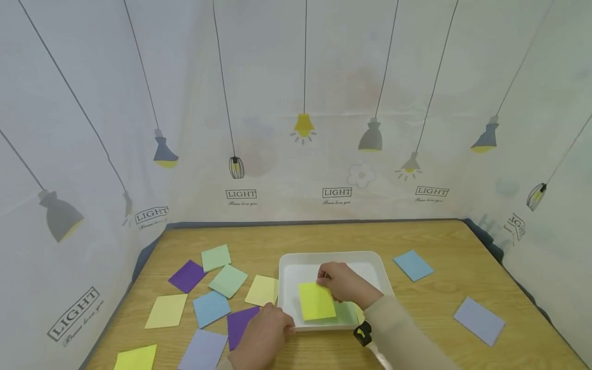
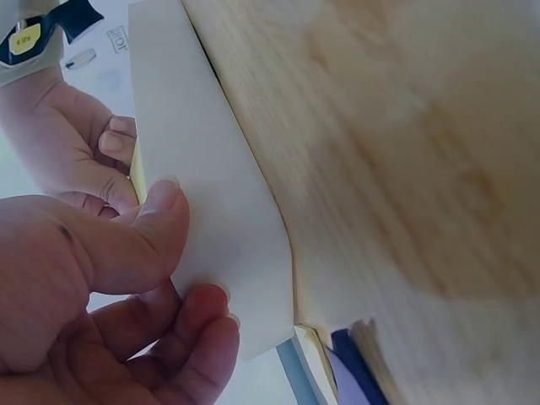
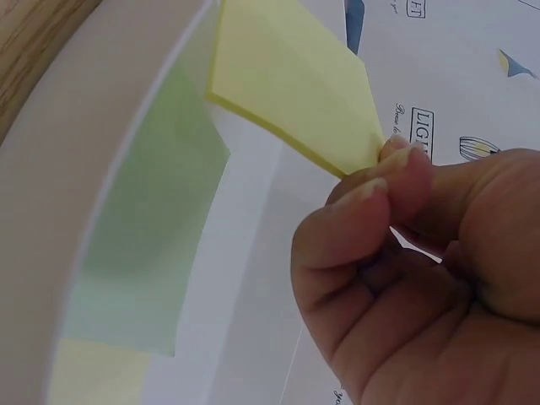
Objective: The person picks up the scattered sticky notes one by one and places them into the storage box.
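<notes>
A bright yellow sticky note pad (image 1: pixel 316 301) is pinched at one corner between the thumb and fingers of my right hand (image 1: pixel 349 283), above the white tray (image 1: pixel 289 259). The pad's thin edge shows in the right wrist view. Inside the tray lie a green sticky note pad (image 3: pixel 156 224) and a yellow one (image 3: pixel 97 375), partly out of sight. My left hand (image 1: pixel 268 331) grips the tray's front left corner; in the left wrist view the thumb and curled fingers lie against its wall (image 2: pixel 215 169).
Left of the tray lie several scattered pads, among them a purple one (image 1: pixel 187 276), a blue one (image 1: pixel 211 309) and a lilac one (image 1: pixel 203 350). To the right are another blue pad (image 1: pixel 413 265) and a lilac pad (image 1: pixel 479 320). Lamp-printed sheeting (image 1: pixel 277 67) surrounds the wooden table (image 1: pixel 430 339).
</notes>
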`<control>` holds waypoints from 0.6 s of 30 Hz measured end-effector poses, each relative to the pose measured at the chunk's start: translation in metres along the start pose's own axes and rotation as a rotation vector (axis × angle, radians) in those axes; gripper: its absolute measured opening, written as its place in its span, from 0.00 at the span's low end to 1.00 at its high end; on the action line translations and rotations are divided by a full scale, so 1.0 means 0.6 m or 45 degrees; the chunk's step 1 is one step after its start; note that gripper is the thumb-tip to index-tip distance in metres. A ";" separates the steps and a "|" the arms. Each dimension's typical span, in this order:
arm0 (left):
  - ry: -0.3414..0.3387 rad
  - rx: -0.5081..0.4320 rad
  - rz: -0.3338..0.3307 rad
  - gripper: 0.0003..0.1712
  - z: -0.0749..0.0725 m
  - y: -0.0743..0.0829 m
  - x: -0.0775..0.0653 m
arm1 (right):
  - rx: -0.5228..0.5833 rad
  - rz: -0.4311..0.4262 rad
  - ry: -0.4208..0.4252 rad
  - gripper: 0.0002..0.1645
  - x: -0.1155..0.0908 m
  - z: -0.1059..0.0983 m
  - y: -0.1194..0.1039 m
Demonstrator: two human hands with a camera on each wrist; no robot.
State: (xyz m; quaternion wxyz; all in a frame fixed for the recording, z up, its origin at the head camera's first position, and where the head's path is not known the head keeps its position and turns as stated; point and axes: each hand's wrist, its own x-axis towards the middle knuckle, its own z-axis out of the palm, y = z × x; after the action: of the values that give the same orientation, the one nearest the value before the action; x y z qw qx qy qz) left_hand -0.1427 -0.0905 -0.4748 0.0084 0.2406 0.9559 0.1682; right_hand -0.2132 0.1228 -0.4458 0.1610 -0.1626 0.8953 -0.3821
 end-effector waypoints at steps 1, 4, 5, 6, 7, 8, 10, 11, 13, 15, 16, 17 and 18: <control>0.003 0.001 0.005 0.02 0.000 0.000 -0.001 | 0.006 -0.002 -0.003 0.07 0.001 0.002 -0.001; 0.015 0.003 0.022 0.02 -0.001 0.000 -0.003 | 0.016 -0.022 -0.007 0.07 0.002 0.008 -0.004; 0.020 0.004 0.028 0.02 0.000 -0.001 -0.003 | 0.015 -0.023 -0.009 0.07 0.003 0.009 -0.004; 0.025 0.004 0.034 0.02 0.000 -0.001 -0.003 | 0.012 -0.024 -0.012 0.06 0.004 0.011 -0.005; 0.029 0.005 0.038 0.02 0.000 -0.001 -0.004 | 0.012 -0.025 -0.016 0.06 0.005 0.013 -0.005; 0.033 0.005 0.040 0.03 0.000 -0.002 -0.003 | 0.012 -0.025 -0.018 0.06 0.006 0.015 -0.005; 0.039 0.002 0.042 0.02 0.001 -0.003 -0.002 | 0.009 -0.022 -0.020 0.06 0.009 0.019 -0.006; 0.041 0.002 0.043 0.03 0.001 -0.004 -0.002 | 0.008 -0.015 -0.022 0.06 0.010 0.020 -0.007; 0.042 0.000 0.043 0.03 0.001 -0.004 -0.001 | 0.007 -0.008 -0.027 0.06 0.012 0.024 -0.009; 0.043 0.000 0.043 0.03 0.002 -0.004 -0.001 | 0.004 -0.002 -0.032 0.06 0.014 0.027 -0.011; 0.043 0.002 0.044 0.04 0.002 -0.003 0.000 | 0.002 0.003 -0.036 0.06 0.014 0.028 -0.011; 0.042 0.004 0.046 0.04 0.002 -0.003 0.000 | 0.001 0.006 -0.038 0.06 0.014 0.030 -0.012; 0.040 0.005 0.048 0.04 0.002 -0.002 0.000 | 0.001 0.005 -0.040 0.06 0.014 0.031 -0.012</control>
State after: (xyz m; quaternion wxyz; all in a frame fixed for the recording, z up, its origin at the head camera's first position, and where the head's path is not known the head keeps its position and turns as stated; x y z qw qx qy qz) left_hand -0.1431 -0.0911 -0.4760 -0.0104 0.2560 0.9515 0.1704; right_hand -0.2121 0.1027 -0.4539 0.1758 -0.1667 0.8929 -0.3796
